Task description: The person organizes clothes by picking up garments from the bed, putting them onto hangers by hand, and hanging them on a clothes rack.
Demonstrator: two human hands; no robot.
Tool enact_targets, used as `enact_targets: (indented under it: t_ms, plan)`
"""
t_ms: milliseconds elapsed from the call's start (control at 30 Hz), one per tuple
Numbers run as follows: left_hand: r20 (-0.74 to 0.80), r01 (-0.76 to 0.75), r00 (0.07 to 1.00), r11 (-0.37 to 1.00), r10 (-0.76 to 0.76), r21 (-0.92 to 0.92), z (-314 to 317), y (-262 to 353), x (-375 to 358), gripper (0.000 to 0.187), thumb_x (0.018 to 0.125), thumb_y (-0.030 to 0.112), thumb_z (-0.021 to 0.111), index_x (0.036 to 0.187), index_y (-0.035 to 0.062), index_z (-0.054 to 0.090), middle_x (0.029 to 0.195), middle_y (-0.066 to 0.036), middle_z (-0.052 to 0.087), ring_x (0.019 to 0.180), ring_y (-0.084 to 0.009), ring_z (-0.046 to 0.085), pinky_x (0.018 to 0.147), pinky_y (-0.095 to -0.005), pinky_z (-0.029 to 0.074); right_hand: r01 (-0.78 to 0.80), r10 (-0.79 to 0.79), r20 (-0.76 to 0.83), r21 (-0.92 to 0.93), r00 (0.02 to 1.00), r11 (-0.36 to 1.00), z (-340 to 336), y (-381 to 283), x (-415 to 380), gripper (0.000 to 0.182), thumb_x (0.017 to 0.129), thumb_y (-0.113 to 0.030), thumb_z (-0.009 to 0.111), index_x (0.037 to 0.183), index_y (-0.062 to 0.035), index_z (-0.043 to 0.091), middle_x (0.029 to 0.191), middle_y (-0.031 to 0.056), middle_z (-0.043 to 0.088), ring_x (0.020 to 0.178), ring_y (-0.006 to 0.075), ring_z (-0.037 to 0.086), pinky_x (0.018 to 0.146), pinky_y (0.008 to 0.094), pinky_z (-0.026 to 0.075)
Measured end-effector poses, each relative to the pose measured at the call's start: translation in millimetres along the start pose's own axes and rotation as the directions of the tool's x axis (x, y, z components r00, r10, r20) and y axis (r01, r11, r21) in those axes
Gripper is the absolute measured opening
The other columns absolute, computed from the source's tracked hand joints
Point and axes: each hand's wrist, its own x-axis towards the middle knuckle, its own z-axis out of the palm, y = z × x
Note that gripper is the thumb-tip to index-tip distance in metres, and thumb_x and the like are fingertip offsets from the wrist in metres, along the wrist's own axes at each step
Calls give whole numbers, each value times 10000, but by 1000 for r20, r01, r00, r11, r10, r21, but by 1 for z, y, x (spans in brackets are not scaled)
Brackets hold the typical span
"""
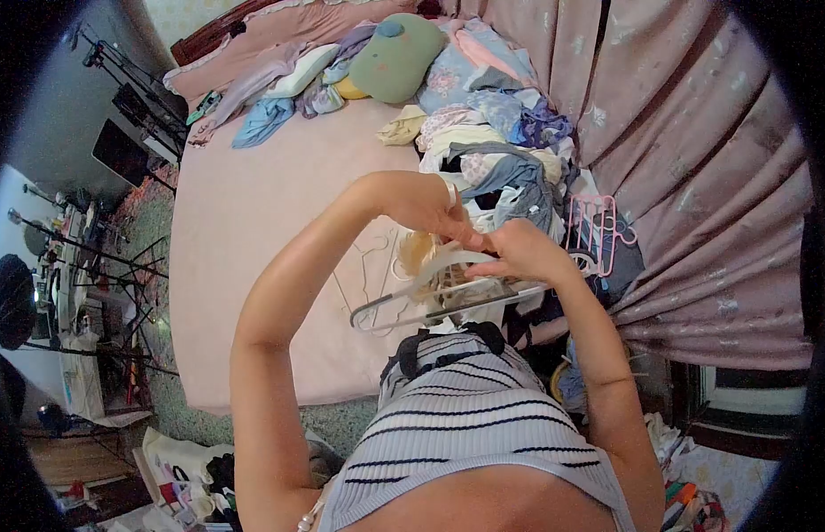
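Both hands meet in front of my chest, above the bed's near edge. My left hand (421,208) has its fingers bent down and pressed together near the top of a hanger; what they pinch is too small to tell. My right hand (523,253) touches the left one, its fingers closed at the same spot. Beneath them hangs a grey and white clothes hanger (412,312), tilted, with a pale curved strip (443,264) above it. Thin wire hangers (363,270) lie on the pink bed (253,204) beside it.
A heap of clothes (510,168) runs along the bed's right side, with a green pillow (397,58) at the far end. A pink hanger rack (598,232) stands by the curtain (687,133). Tripods and stands (120,146) are at the left.
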Motion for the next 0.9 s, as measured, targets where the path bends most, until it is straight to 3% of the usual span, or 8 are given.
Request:
enact_targets:
  t_ms: [133, 233, 467, 633, 733, 767, 833, 900]
  plan:
    - [-58, 113, 993, 974, -103, 199, -6, 13, -7, 700, 686, 705, 509, 767, 30, 676, 688, -128, 633, 660, -252, 600, 622, -335, 457, -30, 29, -13, -41, 999, 999, 3, 3, 2, 355, 721, -421, 622, 876, -102, 624, 643, 143, 584, 642, 342, 579, 592, 422, 456]
    - [-108, 203, 979, 903, -174, 380, -2, 12, -1, 745, 612, 736, 542, 682, 2, 655, 648, -177, 605, 629, -294, 587, 584, -360, 455, 62, -80, -248, -77, 966, 995, 10, 4, -1, 312, 708, -405, 650, 832, -119, 649, 535, 129, 531, 531, 308, 561, 506, 380, 440]
    - [-186, 173, 978, 855, -92, 488, -7, 18, -11, 634, 620, 617, 628, 849, 27, 667, 835, -169, 637, 811, -294, 603, 697, -373, 463, -48, 50, -155, 15, 987, 999, 10, 4, -3, 337, 717, -427, 609, 908, -149, 619, 649, 140, 595, 637, 313, 602, 578, 404, 470]
    - [-529, -134, 824, 977, 202, 163, 1, -18, -11, 540, 688, 420, 691, 1017, 0, 607, 1012, -181, 604, 954, -284, 576, 822, -340, 440, -39, 34, -208, -18, 978, 999, 21, 6, -6, 315, 731, -432, 598, 883, -157, 617, 638, 129, 593, 621, 301, 602, 563, 386, 476]
    - [-675, -243, 721, 970, 158, -33, 39, -42, -5, 579, 689, 409, 694, 1048, -32, 578, 994, -192, 610, 934, -282, 585, 818, -341, 437, -76, 73, -279, 1, 958, 997, 30, 11, -8, 304, 747, -436, 585, 924, -192, 624, 641, 116, 595, 593, 296, 598, 547, 383, 477]
    - [-606, -190, 781, 982, 148, -5, 54, -55, -2, 563, 716, 388, 677, 1059, -43, 561, 982, -194, 613, 924, -275, 590, 799, -338, 444, -33, 60, -337, 86, 939, 996, 32, 8, -4, 309, 756, -432, 578, 955, -199, 622, 652, 108, 599, 580, 294, 596, 545, 383, 479]
    - [-564, -197, 825, 918, -34, -344, 89, -42, -7, 331, 832, 242, 574, 1051, -6, 567, 936, -175, 624, 866, -239, 608, 740, -321, 451, -16, 81, -392, 167, 916, 986, 38, 4, 0, 316, 766, -427, 571, 986, -206, 621, 662, 100, 603, 567, 291, 594, 543, 384, 482]
    - [-649, -113, 750, 942, -129, -318, 122, -47, -13, 249, 847, 165, 549, 1051, 24, 574, 876, -156, 630, 804, -194, 610, 705, -298, 449, 107, -70, -367, 80, 927, 991, 49, -1, 9, 353, 763, -410, 579, 1044, -200, 610, 690, 101, 610, 590, 283, 601, 557, 375, 487]
